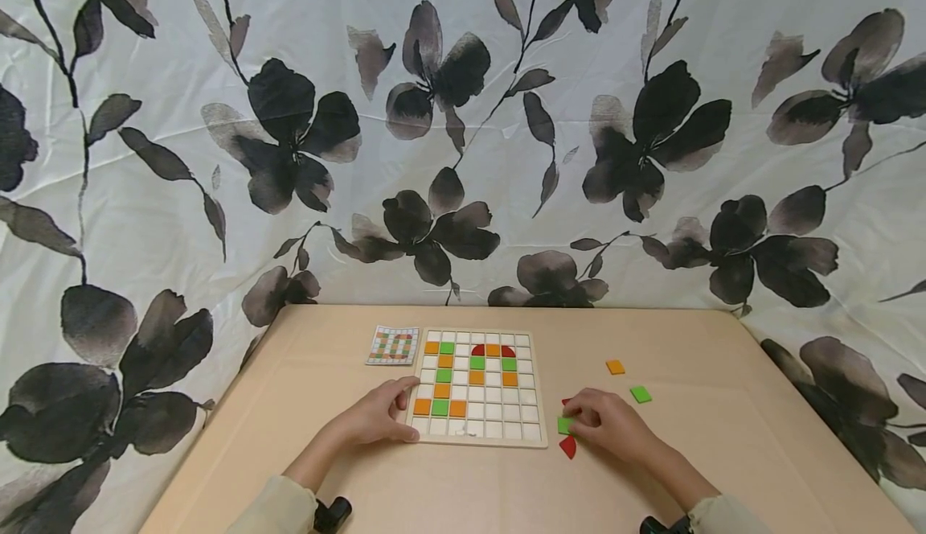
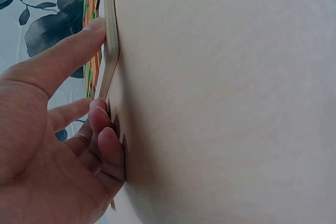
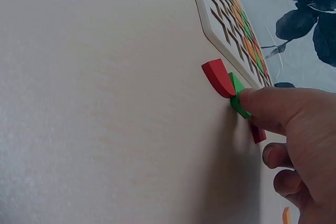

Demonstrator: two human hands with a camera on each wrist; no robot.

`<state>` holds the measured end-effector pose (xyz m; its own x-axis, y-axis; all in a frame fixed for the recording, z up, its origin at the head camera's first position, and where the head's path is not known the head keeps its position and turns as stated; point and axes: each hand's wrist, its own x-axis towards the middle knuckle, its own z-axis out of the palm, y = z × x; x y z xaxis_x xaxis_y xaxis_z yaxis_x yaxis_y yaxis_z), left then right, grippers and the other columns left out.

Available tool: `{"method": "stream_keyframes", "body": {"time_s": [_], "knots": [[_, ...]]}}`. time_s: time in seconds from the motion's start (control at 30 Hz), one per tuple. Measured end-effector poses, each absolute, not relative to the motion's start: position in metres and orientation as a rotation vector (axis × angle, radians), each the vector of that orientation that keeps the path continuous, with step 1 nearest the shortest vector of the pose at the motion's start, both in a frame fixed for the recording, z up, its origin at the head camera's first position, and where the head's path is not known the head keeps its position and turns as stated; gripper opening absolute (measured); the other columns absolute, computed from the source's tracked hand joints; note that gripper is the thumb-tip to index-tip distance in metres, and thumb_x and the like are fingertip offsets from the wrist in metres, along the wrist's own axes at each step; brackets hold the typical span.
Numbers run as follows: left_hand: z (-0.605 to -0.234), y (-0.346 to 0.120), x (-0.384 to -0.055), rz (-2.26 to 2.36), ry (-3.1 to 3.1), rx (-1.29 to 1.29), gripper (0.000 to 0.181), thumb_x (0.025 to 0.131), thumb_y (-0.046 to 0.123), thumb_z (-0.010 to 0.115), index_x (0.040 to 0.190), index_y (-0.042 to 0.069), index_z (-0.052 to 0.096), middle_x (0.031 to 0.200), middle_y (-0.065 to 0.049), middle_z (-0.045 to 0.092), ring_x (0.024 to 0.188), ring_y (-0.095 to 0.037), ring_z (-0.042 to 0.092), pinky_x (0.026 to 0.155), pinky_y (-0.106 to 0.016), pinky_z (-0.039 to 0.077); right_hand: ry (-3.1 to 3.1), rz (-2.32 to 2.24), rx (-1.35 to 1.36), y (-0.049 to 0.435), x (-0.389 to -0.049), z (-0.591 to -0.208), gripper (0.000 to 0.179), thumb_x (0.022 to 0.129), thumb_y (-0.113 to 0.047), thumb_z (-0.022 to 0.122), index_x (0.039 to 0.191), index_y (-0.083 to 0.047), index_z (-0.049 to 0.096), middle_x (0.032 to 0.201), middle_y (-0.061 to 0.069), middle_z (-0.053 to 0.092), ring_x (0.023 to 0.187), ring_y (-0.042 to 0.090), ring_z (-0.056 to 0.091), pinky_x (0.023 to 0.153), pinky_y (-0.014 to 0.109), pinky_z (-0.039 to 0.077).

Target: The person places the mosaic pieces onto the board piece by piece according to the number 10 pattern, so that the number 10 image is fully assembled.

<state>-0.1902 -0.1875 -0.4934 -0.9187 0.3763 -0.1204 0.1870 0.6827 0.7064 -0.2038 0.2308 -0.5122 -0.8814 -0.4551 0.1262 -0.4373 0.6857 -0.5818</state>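
A wooden grid board (image 1: 506, 415) lies flat on the table, with orange, green and red tiles in some of its squares. My left hand (image 1: 379, 413) holds its near left corner, with the thumb (image 2: 86, 40) on the edge and the other fingers by the left side. To the right of the board, my right hand (image 1: 608, 421) pinches a green square tile (image 3: 239, 95); the index fingertip is hidden in the right wrist view. A red rounded piece (image 3: 218, 77) lies just nearer than that tile. Another red piece (image 3: 258, 134) is partly covered beneath the fingers.
A small pattern card (image 1: 392, 346) lies against the board's far left side. An orange tile (image 1: 615, 367) and a green tile (image 1: 641, 394) lie farther right on the light wooden table (image 1: 289, 373). Behind the table hangs a floral cloth (image 1: 535, 220).
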Motion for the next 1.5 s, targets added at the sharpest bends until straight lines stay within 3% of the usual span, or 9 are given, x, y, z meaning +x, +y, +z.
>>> {"method": "stream_keyframes", "body": {"time_s": [0.5,0.83,1.3,1.5], "knots": [[-0.49,-0.187,-0.187,1.072,2.627,0.447,0.081,0.074,0.024,0.084,0.14,0.005,0.043,0.097,-0.01,0.046,0.079,-0.017,0.041,0.062,-0.023,0.032,2.93,-0.768,-0.815,0.226,-0.201,-0.511,0.021,0.08,-0.012,0.07,0.095,-0.026,0.071,0.097,-0.014,0.061,0.079,0.004,0.05,0.068,0.018,0.044],[-0.491,-0.187,-0.187,1.076,2.63,0.444,0.08,0.073,0.025,0.085,0.139,0.006,0.044,0.097,-0.01,0.046,0.08,-0.017,0.041,0.062,-0.023,0.032,2.946,-0.744,-0.759,0.22,-0.203,-0.509,0.019,0.079,-0.014,0.075,0.092,-0.027,0.07,0.096,-0.016,0.061,0.082,0.005,0.052,0.071,0.018,0.048],[-0.493,-0.188,-0.188,1.078,2.639,0.453,0.081,0.073,0.025,0.085,0.14,0.006,0.043,0.096,-0.009,0.046,0.079,-0.016,0.041,0.062,-0.022,0.032,2.921,-0.832,-0.71,0.199,-0.215,-0.501,0.018,0.077,-0.015,0.077,0.091,-0.025,0.071,0.091,-0.012,0.061,0.077,0.01,0.052,0.063,0.018,0.044],[-0.492,-0.189,-0.188,1.084,2.637,0.458,0.08,0.074,0.025,0.084,0.14,0.005,0.043,0.096,-0.009,0.046,0.08,-0.017,0.041,0.062,-0.023,0.032,2.916,-0.857,-0.77,0.185,-0.22,-0.5,0.016,0.078,-0.015,0.077,0.091,-0.023,0.071,0.097,-0.011,0.064,0.076,0.01,0.052,0.063,0.02,0.043]]}}
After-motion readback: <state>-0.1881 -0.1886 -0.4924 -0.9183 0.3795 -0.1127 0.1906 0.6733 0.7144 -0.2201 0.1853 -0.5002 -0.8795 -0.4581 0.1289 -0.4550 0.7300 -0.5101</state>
